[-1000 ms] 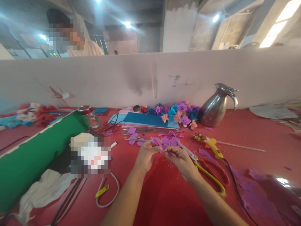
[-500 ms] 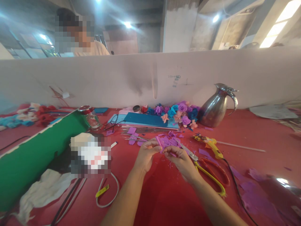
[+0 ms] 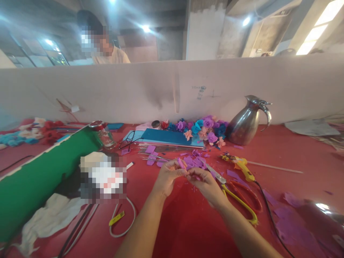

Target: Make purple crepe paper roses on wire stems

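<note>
Two hands met above the red worktop (image 3: 188, 225): left hand (image 3: 167, 178) and right hand (image 3: 207, 185), both closed in fingertip pinches on one small purple paper piece (image 3: 181, 163), near loose purple scraps (image 3: 192, 161). Judged step: shaping the piece between the fingertips. Another turn would call for a firm left pinch. Scissors (image 3: 242, 200) lay beside the right hand.

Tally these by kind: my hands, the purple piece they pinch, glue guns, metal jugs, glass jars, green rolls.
2 hands: left hand, right hand
1 purple paper piece, pinched between both hands
1 glue gun
1 metal jug
1 glass jar
1 green roll
Total: 7
</note>
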Action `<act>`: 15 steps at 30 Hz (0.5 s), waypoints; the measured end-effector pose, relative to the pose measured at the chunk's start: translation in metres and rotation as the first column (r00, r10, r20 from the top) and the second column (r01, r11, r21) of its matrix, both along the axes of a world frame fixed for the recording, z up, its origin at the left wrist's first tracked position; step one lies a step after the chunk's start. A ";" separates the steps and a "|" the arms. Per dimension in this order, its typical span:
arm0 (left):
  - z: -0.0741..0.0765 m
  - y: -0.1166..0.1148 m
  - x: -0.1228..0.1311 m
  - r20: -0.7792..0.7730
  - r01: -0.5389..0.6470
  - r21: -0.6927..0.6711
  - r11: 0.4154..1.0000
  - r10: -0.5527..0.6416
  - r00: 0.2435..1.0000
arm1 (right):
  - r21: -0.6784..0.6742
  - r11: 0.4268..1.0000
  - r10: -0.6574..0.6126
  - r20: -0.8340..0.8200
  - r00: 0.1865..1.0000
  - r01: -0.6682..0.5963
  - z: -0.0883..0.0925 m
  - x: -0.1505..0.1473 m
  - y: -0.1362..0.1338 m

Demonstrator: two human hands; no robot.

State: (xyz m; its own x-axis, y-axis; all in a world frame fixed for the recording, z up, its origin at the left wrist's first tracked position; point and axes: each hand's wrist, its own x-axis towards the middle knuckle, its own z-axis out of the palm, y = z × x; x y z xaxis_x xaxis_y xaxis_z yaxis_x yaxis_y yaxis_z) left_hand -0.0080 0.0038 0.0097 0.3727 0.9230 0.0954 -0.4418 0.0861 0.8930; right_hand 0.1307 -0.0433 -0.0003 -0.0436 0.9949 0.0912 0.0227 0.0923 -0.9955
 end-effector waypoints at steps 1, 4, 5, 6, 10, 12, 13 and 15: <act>0.001 0.000 0.001 0.006 -0.007 -0.003 1.000 0.007 1.000 | 0.007 1.000 0.003 0.002 1.000 -0.003 0.000 0.000 0.000; 0.002 -0.001 0.001 -0.023 -0.049 -0.022 0.999 0.048 0.999 | 0.028 1.000 -0.007 0.004 1.000 0.007 -0.002 0.000 0.001; 0.001 -0.001 0.001 -0.044 -0.058 -0.025 0.998 0.056 0.997 | 0.033 0.999 -0.011 0.002 1.000 0.011 -0.003 0.000 0.002; 0.000 -0.001 0.001 -0.065 -0.060 -0.025 0.998 0.058 0.996 | 0.039 0.999 -0.014 -0.001 1.000 0.014 -0.003 0.000 0.002; -0.004 -0.001 0.001 -0.096 -0.041 -0.027 0.999 0.039 0.995 | 0.048 0.999 0.002 0.008 1.000 -0.003 -0.005 0.001 0.003; -0.004 -0.001 0.002 -0.087 -0.078 -0.033 0.996 0.075 0.993 | 0.042 0.999 0.014 0.035 0.999 -0.015 -0.005 0.000 0.003; -0.003 0.000 0.002 -0.082 -0.110 -0.043 0.993 0.106 0.991 | 0.047 0.999 0.014 0.053 0.998 -0.016 -0.005 -0.001 0.002; -0.002 0.000 0.003 -0.072 -0.170 -0.071 0.983 0.165 0.984 | 0.081 0.997 -0.014 0.087 0.996 0.007 -0.004 -0.003 0.001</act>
State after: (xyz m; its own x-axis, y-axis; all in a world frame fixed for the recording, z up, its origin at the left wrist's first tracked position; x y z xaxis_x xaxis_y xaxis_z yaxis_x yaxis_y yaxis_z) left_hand -0.0048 0.0036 0.0076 0.2151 0.9766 0.0030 -0.3966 0.0845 0.9141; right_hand 0.1280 -0.0425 -0.0046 -0.0442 0.9849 0.1675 0.1108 0.1715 -0.9789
